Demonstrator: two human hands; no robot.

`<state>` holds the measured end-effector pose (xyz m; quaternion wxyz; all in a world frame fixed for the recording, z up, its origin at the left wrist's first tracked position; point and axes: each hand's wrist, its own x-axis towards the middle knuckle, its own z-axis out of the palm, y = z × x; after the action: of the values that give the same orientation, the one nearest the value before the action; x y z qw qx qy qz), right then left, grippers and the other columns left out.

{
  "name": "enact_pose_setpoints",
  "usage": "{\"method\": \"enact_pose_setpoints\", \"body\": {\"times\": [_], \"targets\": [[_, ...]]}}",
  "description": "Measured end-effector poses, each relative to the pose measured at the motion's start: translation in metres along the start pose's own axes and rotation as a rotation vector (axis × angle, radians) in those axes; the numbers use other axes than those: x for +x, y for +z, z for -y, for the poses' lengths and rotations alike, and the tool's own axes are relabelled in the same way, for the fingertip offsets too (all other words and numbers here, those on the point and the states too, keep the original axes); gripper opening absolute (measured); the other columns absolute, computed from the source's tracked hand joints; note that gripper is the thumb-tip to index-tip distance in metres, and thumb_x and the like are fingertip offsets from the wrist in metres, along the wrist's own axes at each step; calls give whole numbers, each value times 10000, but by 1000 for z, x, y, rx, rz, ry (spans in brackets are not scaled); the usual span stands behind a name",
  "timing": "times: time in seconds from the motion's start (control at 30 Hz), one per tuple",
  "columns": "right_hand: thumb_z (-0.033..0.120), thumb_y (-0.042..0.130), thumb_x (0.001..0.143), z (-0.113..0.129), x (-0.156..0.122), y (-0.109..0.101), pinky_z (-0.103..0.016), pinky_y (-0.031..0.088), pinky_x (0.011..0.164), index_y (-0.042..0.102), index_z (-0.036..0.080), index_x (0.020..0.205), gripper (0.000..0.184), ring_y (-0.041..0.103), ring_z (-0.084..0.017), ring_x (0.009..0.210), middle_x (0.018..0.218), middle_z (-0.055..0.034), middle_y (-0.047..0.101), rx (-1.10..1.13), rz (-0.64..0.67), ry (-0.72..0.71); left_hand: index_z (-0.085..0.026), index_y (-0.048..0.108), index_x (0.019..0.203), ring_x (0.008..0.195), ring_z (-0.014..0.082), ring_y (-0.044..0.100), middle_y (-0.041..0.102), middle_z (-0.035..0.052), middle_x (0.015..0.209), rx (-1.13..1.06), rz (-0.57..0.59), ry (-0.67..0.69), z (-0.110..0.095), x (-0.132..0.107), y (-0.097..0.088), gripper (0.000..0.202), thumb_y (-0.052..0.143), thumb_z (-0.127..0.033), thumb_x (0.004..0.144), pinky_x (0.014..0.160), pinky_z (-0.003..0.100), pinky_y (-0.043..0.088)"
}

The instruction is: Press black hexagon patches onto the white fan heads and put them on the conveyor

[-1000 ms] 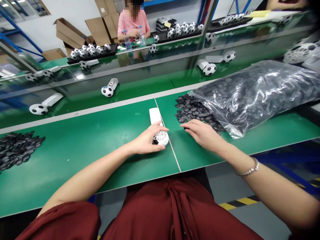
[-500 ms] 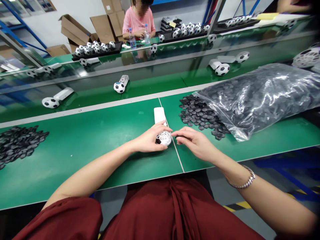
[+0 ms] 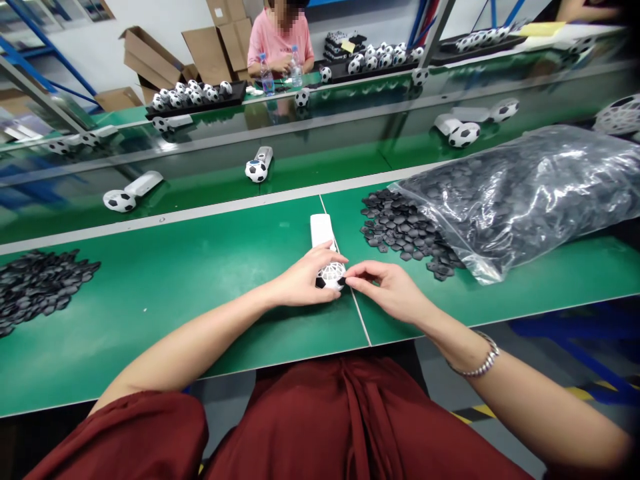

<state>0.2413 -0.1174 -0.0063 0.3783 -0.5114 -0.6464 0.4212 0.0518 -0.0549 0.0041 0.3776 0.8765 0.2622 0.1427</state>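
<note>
A white soccer-ball-shaped part (image 3: pixel 331 273) with an open lattice top lies on the green bench, its flat white handle (image 3: pixel 321 229) pointing away from me. My left hand (image 3: pixel 300 277) curls around the ball from the left, thumb on the near side and fingers over the top. At the ball's right side, my right hand (image 3: pixel 387 287) pinches a small black pentagon piece (image 3: pixel 342 281) between thumb and forefinger. That piece touches the ball's edge. Another black patch shows on the ball near my left thumb.
Loose black pieces lie in a pile (image 3: pixel 45 287) at left and another (image 3: pixel 400 223) at right, beside a clear plastic bag (image 3: pixel 540 193) full of them. Beyond the bench, conveyor belts carry ball units (image 3: pixel 120 200). A person in pink (image 3: pixel 280 47) sits across, near trays of balls (image 3: pixel 193 97).
My right hand has brought the black piece left and down against the ball. My left hand keeps its hold. Units on the near belt moved right; those on the far belt moved left.
</note>
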Motion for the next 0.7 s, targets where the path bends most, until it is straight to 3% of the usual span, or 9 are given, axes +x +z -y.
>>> {"method": "enact_pose_setpoints", "body": {"times": [0.13,0.57,0.63,0.7], "targets": [[267,587,787,2,2,0,-279,420,687,658,199,796,98,566,-153,742,806,-4,661,-75,5,-52,-187,492,1116,1348,264,196,509,98,1240,-40,-40,-18,-1,1,2,450,654,-298,711,1078,451,231],[302,646,722,-9,14,3,-229,379,520,550,172,675,169,472,-103,545,603,30,550,46,46,40,-194,528,988,1317,251,261,554,78,1145,-52,-110,-36,-6,3,9,324,616,-165,678,1063,446,248],[318,632,742,-14,17,-8,-238,395,535,561,175,694,166,489,-116,565,627,19,567,-60,1,13,-183,528,997,1317,247,261,548,87,1161,-48,-100,-60,-7,3,9,344,616,-152,666,1068,430,246],[291,620,760,-22,20,-24,-263,421,595,587,178,726,123,520,-139,625,695,-4,602,-307,-122,-28,-181,522,1016,1322,244,255,535,92,1190,-54,-87,-85,-8,3,8,370,613,-143,659,1072,423,241]]}}
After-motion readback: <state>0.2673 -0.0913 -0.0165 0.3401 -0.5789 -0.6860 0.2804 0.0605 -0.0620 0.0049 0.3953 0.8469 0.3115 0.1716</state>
